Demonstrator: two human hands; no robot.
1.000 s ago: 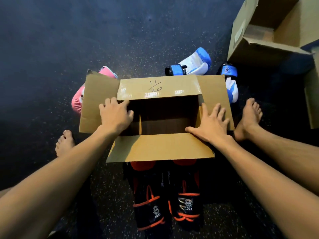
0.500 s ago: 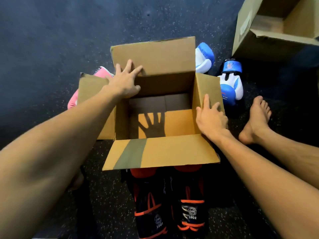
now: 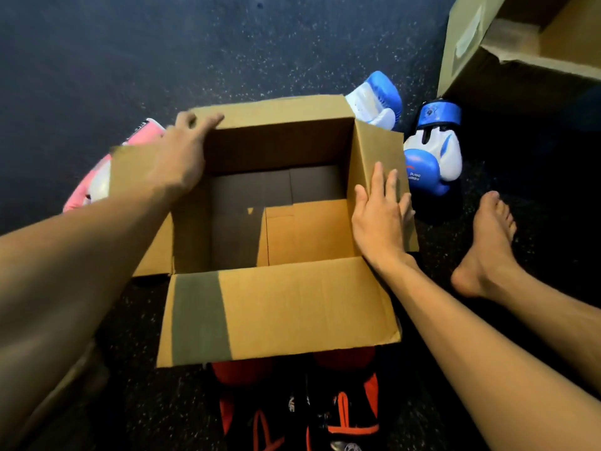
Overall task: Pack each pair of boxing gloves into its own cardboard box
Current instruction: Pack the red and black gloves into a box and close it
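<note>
While open-fingered, left hand [image 3: 182, 157] on far flap [image 3: 279, 112] of cardboard box [image 3: 292, 307], right hand [image 3: 380, 213] flat on side flap [image 3: 374, 148].

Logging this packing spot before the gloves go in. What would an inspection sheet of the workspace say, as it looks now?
Surface: dark speckled floor.
Job's things: open cardboard box, empty; black-and-orange gloves at its near flap; blue-and-white gloves beyond its right side; pink glove partly hidden, left.
Clutter: nothing seen.
Grippers: left hand on far flap, blurred; right hand flat on right flap.
Cables: nothing seen.
Surroundings: second cardboard box, top right; bare foot, right.
</note>
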